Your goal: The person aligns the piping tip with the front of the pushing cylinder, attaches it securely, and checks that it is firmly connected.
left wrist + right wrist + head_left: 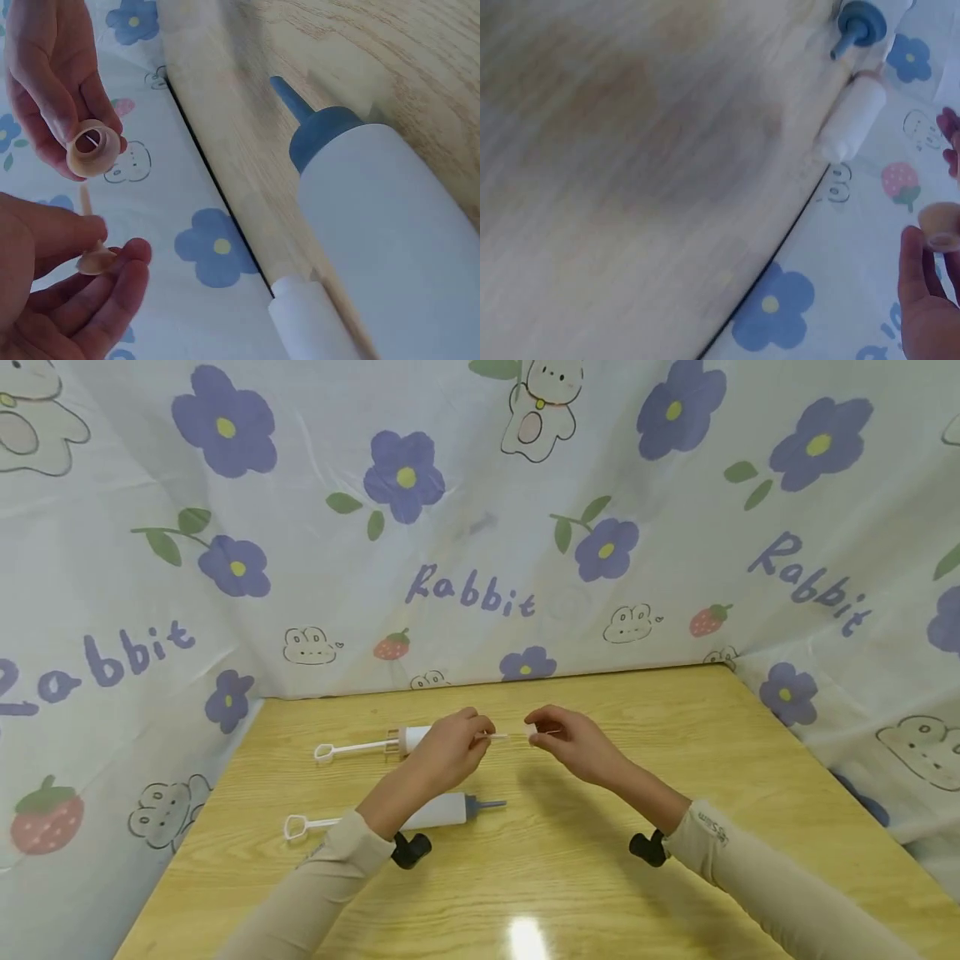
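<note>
My left hand (450, 745) pinches a small beige nozzle (96, 261) by its flared base, the thin spout pointing toward the other hand. Facing it, my right hand (576, 745) holds a hollow beige ring-shaped cap (94, 150) between thumb and fingers, its round opening turned to the left hand. A thin pale stick shows within the ring. Both pieces are held above the table, a short gap apart. Behind the left hand lies a white syringe-like tube (413, 739) with a pull handle. A second white tube (442, 810), with a blue-grey nozzle (483, 804), lies nearer, partly hidden by the left forearm.
The wooden table (600, 910) reaches back to a cloth (480, 527) printed with flowers and rabbits. Looped white handles (296, 828) of the tubes point left. A black device (411, 850) sits at the left wrist, another black device (648, 849) at the right.
</note>
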Available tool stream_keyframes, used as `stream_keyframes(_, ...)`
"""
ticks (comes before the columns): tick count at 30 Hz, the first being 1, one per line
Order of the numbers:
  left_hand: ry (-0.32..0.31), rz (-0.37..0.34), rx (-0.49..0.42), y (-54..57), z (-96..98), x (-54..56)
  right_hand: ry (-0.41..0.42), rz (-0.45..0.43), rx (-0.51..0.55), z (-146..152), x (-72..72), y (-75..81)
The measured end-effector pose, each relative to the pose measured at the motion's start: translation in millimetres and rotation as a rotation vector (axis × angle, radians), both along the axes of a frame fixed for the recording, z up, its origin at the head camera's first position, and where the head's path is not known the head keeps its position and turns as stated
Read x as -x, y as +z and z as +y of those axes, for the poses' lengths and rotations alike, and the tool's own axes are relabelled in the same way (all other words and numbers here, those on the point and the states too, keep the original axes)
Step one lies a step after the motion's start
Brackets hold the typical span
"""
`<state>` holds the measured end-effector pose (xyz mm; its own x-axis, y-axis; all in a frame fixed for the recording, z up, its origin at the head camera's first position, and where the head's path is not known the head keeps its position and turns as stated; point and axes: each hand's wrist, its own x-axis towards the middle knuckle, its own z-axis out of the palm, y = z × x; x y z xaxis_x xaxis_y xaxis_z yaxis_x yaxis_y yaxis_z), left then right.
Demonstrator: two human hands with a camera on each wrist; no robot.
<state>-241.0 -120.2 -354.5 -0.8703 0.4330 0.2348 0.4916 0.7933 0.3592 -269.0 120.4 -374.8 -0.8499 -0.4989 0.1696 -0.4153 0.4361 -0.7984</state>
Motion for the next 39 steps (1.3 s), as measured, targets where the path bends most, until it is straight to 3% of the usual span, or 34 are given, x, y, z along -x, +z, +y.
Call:
stream_keyframes(7,0.058,0.029,-0.074,-3.2,1.3,0.8,-0.002,-0.01,0.106,4.1,-5.5,-2.2)
stream_keyframes(18,0.021,0.028,-0.07,-2.9,6.1,4.3,-0.013,-0.001,0.119,9.2,-3.8,-2.1)
stream_keyframes(30,-0.026,0.007,-0.092,-1.2,25.4,6.2,0.005,0.009,0.131,-2.5,-7.2,0.0)
stream_keyframes(34,0.008,-0.013,-0.146,-2.0,24.7,5.5,0.009,0.011,0.132,-7.8,-7.6,-1.6)
stream_keyframes(39,0.096,-0.1,-0.288,-1.5,21.9,2.0,0.007,0.007,0.132,-16.0,-7.8,-2.6)
